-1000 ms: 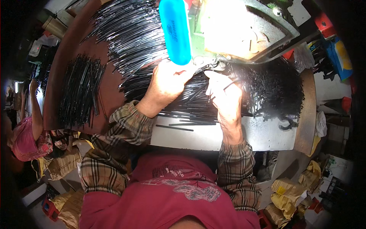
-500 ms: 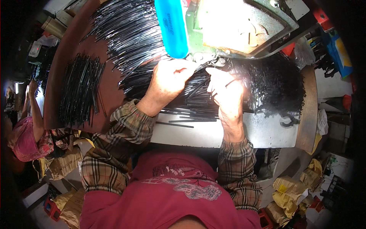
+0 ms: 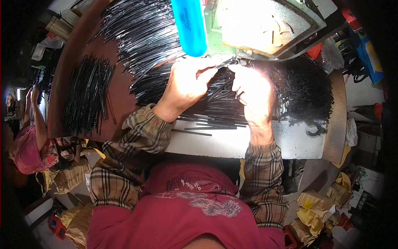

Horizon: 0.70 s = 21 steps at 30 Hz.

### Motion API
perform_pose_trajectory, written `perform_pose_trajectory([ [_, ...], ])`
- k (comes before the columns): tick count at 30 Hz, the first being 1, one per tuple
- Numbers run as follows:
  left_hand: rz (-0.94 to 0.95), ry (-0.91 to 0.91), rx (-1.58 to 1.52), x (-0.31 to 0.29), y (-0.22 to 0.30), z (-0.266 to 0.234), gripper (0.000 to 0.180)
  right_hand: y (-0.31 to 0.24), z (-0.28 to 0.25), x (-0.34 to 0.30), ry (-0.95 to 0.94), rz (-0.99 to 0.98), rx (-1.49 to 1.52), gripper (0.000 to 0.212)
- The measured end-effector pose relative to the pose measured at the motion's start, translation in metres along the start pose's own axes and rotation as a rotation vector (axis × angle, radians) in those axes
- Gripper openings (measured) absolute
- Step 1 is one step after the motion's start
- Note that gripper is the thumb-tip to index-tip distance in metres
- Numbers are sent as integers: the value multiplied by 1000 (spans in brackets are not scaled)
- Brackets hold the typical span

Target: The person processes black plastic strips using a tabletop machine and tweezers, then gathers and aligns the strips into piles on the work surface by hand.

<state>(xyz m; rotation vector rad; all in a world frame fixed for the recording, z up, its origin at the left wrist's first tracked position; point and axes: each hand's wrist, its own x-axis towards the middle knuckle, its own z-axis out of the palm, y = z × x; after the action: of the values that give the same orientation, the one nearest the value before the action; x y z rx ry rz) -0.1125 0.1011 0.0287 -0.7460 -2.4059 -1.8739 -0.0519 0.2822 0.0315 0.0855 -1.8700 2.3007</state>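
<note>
My left hand (image 3: 184, 83) is closed in a pinch on a thin black strip (image 3: 226, 63), whose far end lies at small metal parts under the machine (image 3: 265, 31). My right hand (image 3: 255, 89) has its thumb and forefinger pressed together just right of those parts. What lies between them is too overexposed to make out. A dense layer of long black strips (image 3: 143, 33) fans out behind and left of my left hand. Under and between my hands lie more strips.
A blue rounded piece (image 3: 190, 27) hangs beside the brightly lit machine. Black pieces crowd the right of the table (image 3: 306, 95); a separate bundle of strips (image 3: 89, 95) lies left. A dark clamp-like piece (image 3: 317, 129) sits at the right edge. Another person (image 3: 33, 145) is at far left.
My right hand has moved slightly right and up, toward the machine. My left hand has shifted a little up and right, still pinching a strip.
</note>
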Motion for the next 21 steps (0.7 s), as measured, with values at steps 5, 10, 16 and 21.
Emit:
perform_pose_trajectory([
  [5, 319, 107, 65, 9, -2, 6, 21, 1, -4, 7, -24, -33, -7, 29],
  [10, 452, 195, 194, 9, -4, 11, 26, 7, -6, 10, -36, -131, -82, 28],
  [16, 374, 129, 274, 0, -2, 12, 39, 7, -3, 8, 7, -21, 5, 28],
  [21, 436, 111, 367, 1, 3, 9, 48, 0, 1, 5, 23, -13, 78, 32],
])
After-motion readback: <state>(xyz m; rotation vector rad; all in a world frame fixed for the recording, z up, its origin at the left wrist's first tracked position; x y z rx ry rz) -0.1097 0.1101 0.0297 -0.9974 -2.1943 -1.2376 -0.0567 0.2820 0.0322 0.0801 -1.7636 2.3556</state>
